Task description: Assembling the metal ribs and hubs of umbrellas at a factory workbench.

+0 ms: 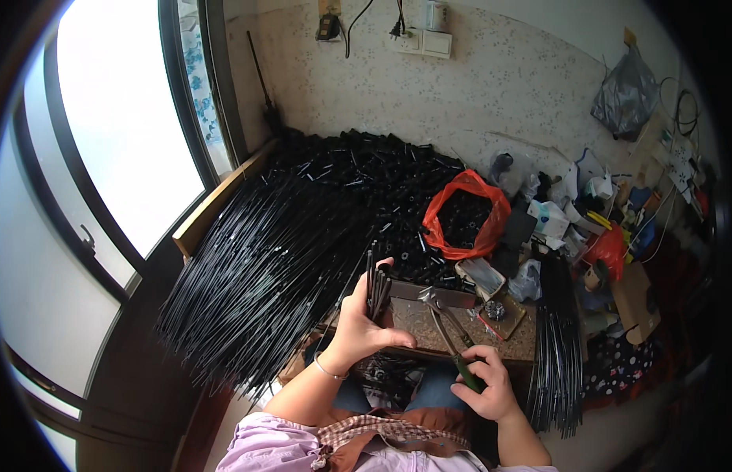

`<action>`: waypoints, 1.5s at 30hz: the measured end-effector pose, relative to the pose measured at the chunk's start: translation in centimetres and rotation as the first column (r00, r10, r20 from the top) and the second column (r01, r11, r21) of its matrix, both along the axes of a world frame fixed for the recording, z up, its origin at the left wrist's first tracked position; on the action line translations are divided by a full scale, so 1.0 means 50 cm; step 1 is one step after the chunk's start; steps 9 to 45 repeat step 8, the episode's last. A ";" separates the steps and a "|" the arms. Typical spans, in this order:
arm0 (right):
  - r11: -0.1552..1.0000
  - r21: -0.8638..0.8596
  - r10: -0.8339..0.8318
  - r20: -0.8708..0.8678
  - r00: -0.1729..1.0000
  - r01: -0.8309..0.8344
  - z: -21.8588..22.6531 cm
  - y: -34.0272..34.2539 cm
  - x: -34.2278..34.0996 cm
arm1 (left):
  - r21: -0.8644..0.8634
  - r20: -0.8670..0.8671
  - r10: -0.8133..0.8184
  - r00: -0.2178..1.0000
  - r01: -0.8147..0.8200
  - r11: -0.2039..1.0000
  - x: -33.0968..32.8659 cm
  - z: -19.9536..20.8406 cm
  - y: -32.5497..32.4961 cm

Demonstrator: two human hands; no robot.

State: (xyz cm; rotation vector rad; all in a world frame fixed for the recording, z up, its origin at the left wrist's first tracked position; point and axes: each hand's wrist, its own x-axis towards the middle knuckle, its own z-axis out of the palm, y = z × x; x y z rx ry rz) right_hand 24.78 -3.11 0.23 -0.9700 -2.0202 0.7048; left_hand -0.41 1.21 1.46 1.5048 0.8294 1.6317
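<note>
My left hand (364, 330) is closed around a bunch of short black rods (376, 289), which stand roughly upright in its grip. Its thumb sticks out to the right. In my right hand (492, 384) is a pair of pincers (463, 363) with green handles. Their metal head points up and away, just right of the rods and apart from them. Both hands are in front of the near edge of a speckled brown work table (413, 321). A small shallow tray (503, 318) with shiny metal bits lies beyond the pincers.
Long thin black rods (240, 275) fan over the table's left edge. Behind them is a heap of short black tubes (358, 161). A red plastic bag (437, 208) holds small black parts. More rods (556, 362) hang at the right, beside clutter and a cardboard box (635, 303).
</note>
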 end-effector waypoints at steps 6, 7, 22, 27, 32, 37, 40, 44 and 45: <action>0.721 0.693 -0.334 0.352 0.874 -0.003 0.083 -0.018 -0.023 | 0.075 -0.079 0.132 0.988 -0.126 0.989 0.003 0.019 -0.015; 0.666 0.746 -0.383 0.368 0.847 -0.023 0.077 -0.014 -0.019 | 0.101 -0.131 0.188 0.973 -0.175 0.979 0.004 0.021 -0.015; 0.666 0.745 -0.381 0.371 0.847 -0.027 0.077 -0.014 -0.019 | 0.142 -0.160 0.199 0.967 -0.177 0.974 0.003 0.021 -0.014; 0.666 0.745 -0.381 0.371 0.847 -0.027 0.077 -0.014 -0.019 | 0.142 -0.160 0.199 0.967 -0.177 0.974 0.003 0.021 -0.014; 0.666 0.745 -0.381 0.371 0.847 -0.027 0.077 -0.014 -0.019 | 0.142 -0.160 0.199 0.967 -0.177 0.974 0.003 0.021 -0.014; 0.666 0.745 -0.381 0.371 0.847 -0.027 0.077 -0.014 -0.019 | 0.142 -0.160 0.199 0.967 -0.177 0.974 0.003 0.021 -0.014; 0.666 0.745 -0.381 0.371 0.847 -0.027 0.077 -0.014 -0.019 | 0.142 -0.160 0.199 0.967 -0.177 0.974 0.003 0.021 -0.014; 0.666 0.745 -0.381 0.371 0.847 -0.027 0.077 -0.014 -0.019 | 0.142 -0.160 0.199 0.967 -0.177 0.974 0.003 0.021 -0.014; 0.666 0.745 -0.381 0.371 0.847 -0.027 0.077 -0.014 -0.019 | 0.142 -0.160 0.199 0.967 -0.177 0.974 0.003 0.021 -0.014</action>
